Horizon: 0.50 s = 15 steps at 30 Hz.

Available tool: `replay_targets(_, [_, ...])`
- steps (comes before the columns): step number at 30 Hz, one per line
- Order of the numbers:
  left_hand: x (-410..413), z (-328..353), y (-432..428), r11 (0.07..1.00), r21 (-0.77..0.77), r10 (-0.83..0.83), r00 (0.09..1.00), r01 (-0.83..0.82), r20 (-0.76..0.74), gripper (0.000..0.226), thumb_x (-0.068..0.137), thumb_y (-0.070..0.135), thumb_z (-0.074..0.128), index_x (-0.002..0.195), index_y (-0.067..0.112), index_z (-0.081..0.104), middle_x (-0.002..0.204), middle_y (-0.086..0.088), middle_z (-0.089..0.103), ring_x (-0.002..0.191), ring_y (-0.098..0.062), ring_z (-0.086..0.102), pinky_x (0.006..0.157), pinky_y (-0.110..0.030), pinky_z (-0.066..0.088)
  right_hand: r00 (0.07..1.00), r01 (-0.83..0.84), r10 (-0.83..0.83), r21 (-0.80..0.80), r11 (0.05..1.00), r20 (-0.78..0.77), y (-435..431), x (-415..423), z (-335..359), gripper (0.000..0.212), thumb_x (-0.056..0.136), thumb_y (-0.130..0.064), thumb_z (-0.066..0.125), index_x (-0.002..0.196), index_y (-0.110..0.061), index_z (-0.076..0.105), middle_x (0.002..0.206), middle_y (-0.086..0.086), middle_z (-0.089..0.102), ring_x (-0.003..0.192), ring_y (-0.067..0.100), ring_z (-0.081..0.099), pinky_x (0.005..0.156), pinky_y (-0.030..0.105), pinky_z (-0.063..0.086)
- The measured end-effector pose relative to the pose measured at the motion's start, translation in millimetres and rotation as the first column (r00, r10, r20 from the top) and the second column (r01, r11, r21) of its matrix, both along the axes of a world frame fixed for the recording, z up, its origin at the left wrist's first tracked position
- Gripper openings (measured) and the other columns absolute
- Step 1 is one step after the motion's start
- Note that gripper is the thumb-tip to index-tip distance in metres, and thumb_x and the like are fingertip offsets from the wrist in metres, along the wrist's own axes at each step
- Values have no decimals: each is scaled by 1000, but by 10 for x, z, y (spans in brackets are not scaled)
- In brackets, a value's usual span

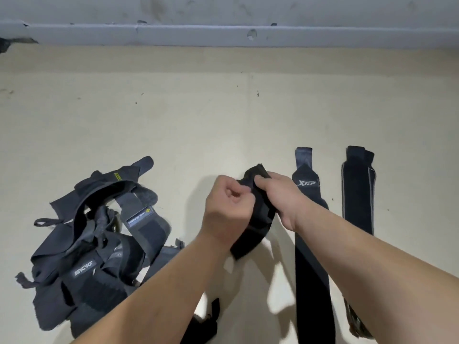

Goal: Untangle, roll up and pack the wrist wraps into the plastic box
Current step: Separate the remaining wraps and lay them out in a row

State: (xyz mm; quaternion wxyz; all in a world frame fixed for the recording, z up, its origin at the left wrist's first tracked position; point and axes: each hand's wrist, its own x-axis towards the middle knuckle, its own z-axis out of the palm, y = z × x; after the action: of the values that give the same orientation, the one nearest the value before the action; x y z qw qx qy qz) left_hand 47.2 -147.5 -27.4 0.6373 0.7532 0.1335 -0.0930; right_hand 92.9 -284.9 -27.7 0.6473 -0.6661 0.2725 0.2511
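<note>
Fingers (236, 194) of both hands pinching the top end of one wrist wrap (259, 219)
long axis runs back toward me, left hand (224, 209) and right hand (282, 198) equally near, guessing rolling starts up top

tangled wraps (99, 244) left | held wrap (258, 219) centre | two flat wraps (310, 244) right

Both hands hold a black wrap (258, 219) above the floor (223, 115): left hand (227, 209) pinches its edge, right hand (282, 197) grips its top. Left of it lies a tangled pile (99, 244); right, two straight wraps (310, 232) (357, 194).
</note>
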Motion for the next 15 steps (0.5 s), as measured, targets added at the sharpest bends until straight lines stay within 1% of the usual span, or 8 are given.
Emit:
replay_targets(2, [55, 159, 7, 987, 83, -135, 990, 138, -36, 38, 73, 30, 70, 108, 29, 57, 112, 7, 66, 98, 4, 61, 86, -25, 52, 997, -60, 57, 55, 997, 49, -93, -39, 207, 22, 106, -22, 56, 117, -15, 73, 111, 15, 79, 89, 24, 73, 73, 32, 55])
replay_targets(4, [70, 357, 9, 967, 122, -216, 973, 224, -75, 48, 77, 34, 80, 118, 30, 55, 120, 9, 61, 102, 3, 61, 88, -22, 54, 991, -105, 97, 81, 991, 97, -161, -72, 403, 21, 108, -26, 55, 116, -20, 73, 108, 10, 81, 93, 23, 77, 72, 32, 57])
replay_targets(7, [54, 624, 11, 970, 8, -239, 964, 242, -120, 45, 83, 27, 88, 118, 27, 59, 102, 5, 65, 75, -1, 67, 67, -17, 54, 976, -146, 139, 26, 989, 168, -261, -167, 652, 20, 107, -29, 55, 103, -22, 74, 98, 5, 79, 83, 19, 74, 70, 29, 55])
replay_targets(9, [41, 790, 9, 964, -81, -264, 946, 252, -190, 46, 82, 28, 90, 118, 23, 62, 94, 3, 71, 71, -1, 72, 64, -18, 54, 973, -121, 122, -18, 993, 197, -287, -279, 782, 21, 105, -33, 59, 98, -20, 74, 102, 14, 77, 84, 21, 71, 77, 36, 57])
replay_targets(11, [-25, 953, 1, 950, -129, -310, 918, 286, -247, 35, 85, 25, 88, 109, 14, 66, 89, 2, 77, 69, -4, 74, 60, -17, 54, 975, -56, 54, 2, 998, 215, -275, -400, 859, 25, 103, -41, 63, 100, -20, 76, 112, 16, 77, 96, 26, 75, 94, 46, 60])
replay_targets(12, [-74, 1014, -6, 939, -105, -344, 900, 328, -268, 26, 88, 24, 86, 98, 11, 66, 81, 4, 75, 65, -5, 72, 58, -17, 52, 976, -10, 4, 26, 1000, 219, -259, -459, 908, 26, 101, -47, 65, 103, -24, 78, 113, 13, 79, 105, 27, 76, 101, 47, 59])
replay_targets(14, [-192, 1087, -25, 918, -22, -386, 878, 397, -283, 26, 93, 28, 80, 81, 16, 59, 69, 9, 66, 63, -8, 63, 60, -18, 47, 974, 97, -115, 98, 990, 194, -223, -576, 1016, 34, 97, -60, 65, 107, -29, 76, 110, 5, 81, 108, 26, 76, 103, 47, 58])
replay_targets(15, [-248, 1107, -28, 923, -10, -374, 889, 386, -265, 26, 95, 30, 76, 81, 17, 58, 71, 9, 65, 66, -9, 62, 62, -20, 46, 974, 145, -167, 142, 979, 154, -211, -641, 1050, 41, 96, -65, 62, 106, -27, 75, 107, 4, 81, 104, 25, 77, 101, 45, 58])
